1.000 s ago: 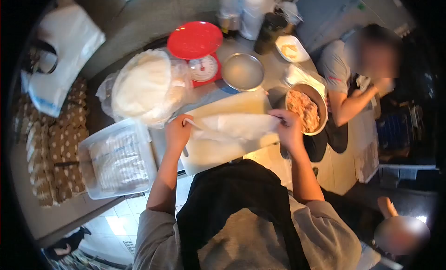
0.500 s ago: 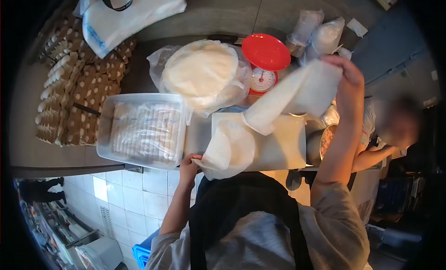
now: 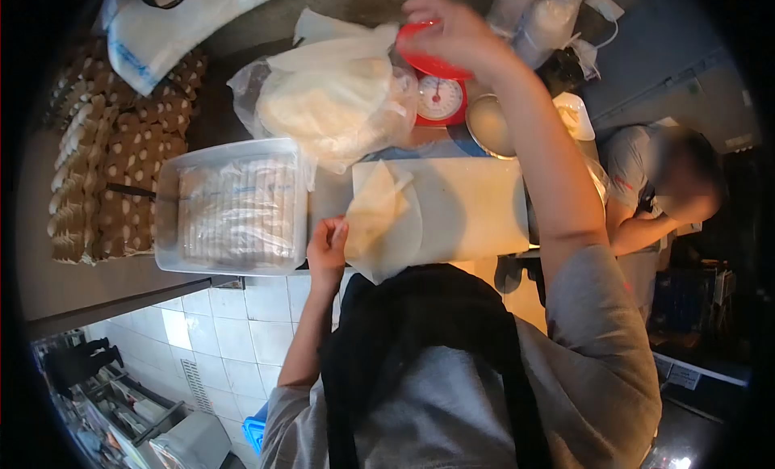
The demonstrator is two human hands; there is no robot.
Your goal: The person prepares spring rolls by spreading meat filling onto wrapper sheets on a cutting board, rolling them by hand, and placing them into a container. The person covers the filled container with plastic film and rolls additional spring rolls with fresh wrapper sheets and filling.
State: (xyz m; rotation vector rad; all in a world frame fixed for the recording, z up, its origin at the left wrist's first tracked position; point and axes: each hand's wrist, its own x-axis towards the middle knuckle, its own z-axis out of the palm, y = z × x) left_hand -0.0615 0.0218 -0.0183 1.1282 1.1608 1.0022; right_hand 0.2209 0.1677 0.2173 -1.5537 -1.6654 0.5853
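My left hand (image 3: 327,244) is at the left edge of a thin, pale wrapper sheet (image 3: 378,215), its fingers pinched on the sheet's rim. That wrapper lies partly folded over itself on the white cutting board (image 3: 484,215). My right hand (image 3: 456,39) is raised over the red kitchen scale (image 3: 440,99), somewhat blurred, its fingers apart with nothing in them. Left of it, a loose wrapper (image 3: 343,49) drapes over the back of a round stack of wrappers (image 3: 323,106) in a clear plastic bag.
A plastic tub (image 3: 165,251) of bagged white rolls stands left of the board. Stacked egg trays (image 3: 129,178) are farther left. A metal bowl (image 3: 490,126) sits behind the board. A co-worker (image 3: 638,170) is at the right, near a white container (image 3: 575,114).
My right hand has moved left and away from me, letting go of its wrapper, which now lies over the stack. The wrapper by my left hand has folded over on the board.
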